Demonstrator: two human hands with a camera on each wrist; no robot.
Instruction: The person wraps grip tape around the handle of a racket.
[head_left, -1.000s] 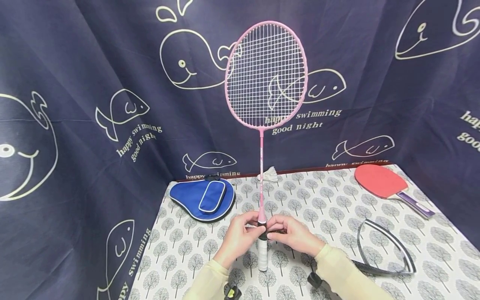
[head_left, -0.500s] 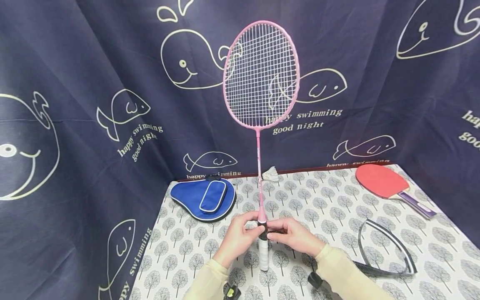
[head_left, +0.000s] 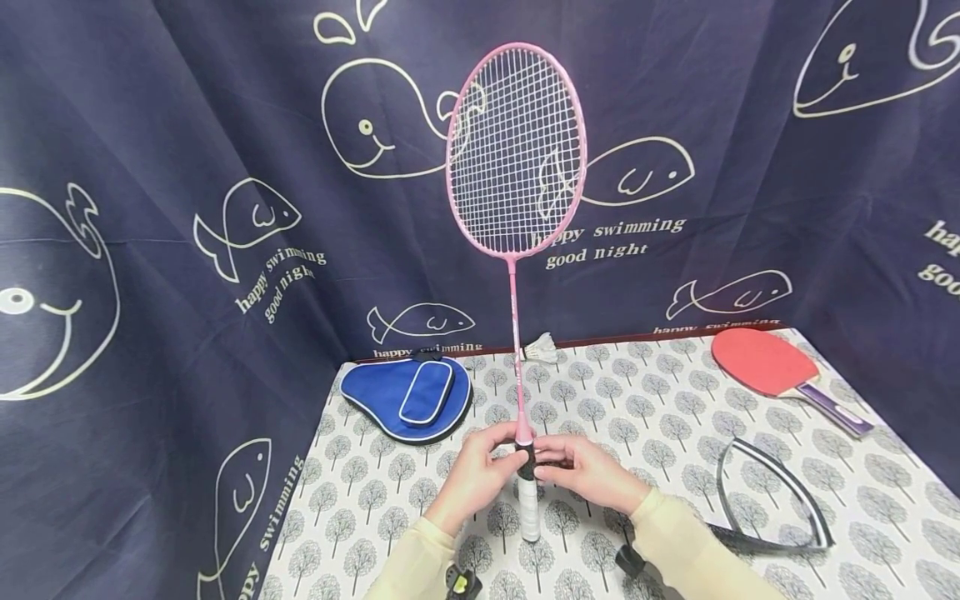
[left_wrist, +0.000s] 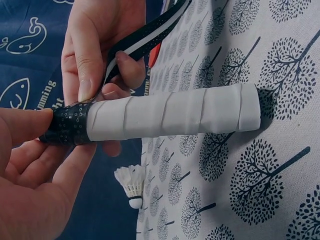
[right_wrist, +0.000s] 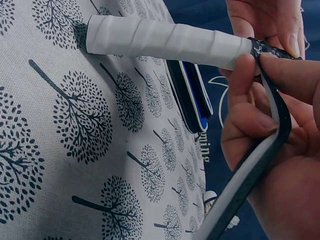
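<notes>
A: Where is the pink badminton racket (head_left: 516, 158)?

B: It stands upright between the two hands, the butt of its white-wrapped handle (left_wrist: 175, 114) resting on the tree-print tablecloth (head_left: 660, 417) just below them, the strung head high above.

A: What does the left hand (head_left: 474, 475) do?

B: Its thumb and fingers are curled round the top of the handle, pinching the dark band already wound there.

A: And the right hand (head_left: 585, 471)?

B: It pinches the black overgrip tape (right_wrist: 260, 165) between thumb and fingers, right against the top of the handle. The loose strip runs away from that hand and loops across the cloth well out to its right.

A: Anything else about?

B: A white shuttlecock (head_left: 542, 348) lies beyond the hands, near the shaft. A blue paddle case (head_left: 405, 398) lies beyond the left hand, and a red table tennis paddle (head_left: 772, 365) lies well beyond the right.
</notes>
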